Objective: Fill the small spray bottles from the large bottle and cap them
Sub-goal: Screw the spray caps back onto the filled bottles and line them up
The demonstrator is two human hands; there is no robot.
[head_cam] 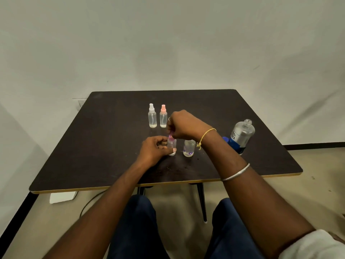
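Observation:
My left hand (153, 150) grips a small clear spray bottle (172, 144) standing on the dark table (112, 146). Above it, my right hand (183, 126) pinches a pink spray cap (170, 136) at the bottle's neck. Just to the right stands another small clear bottle (189, 148) with no cap and a purple flower print. Two capped small bottles stand further back: one with a white cap (152, 115), one with a peach cap (163, 116). The large clear bottle (242, 134) with a blue label stands open at the right, its blue cap (226, 139) beside it.
The table's front edge (149, 184) runs just above my knees. A white block (63, 197) and a cable lie on the floor under the table's left side. The wall is close behind the table.

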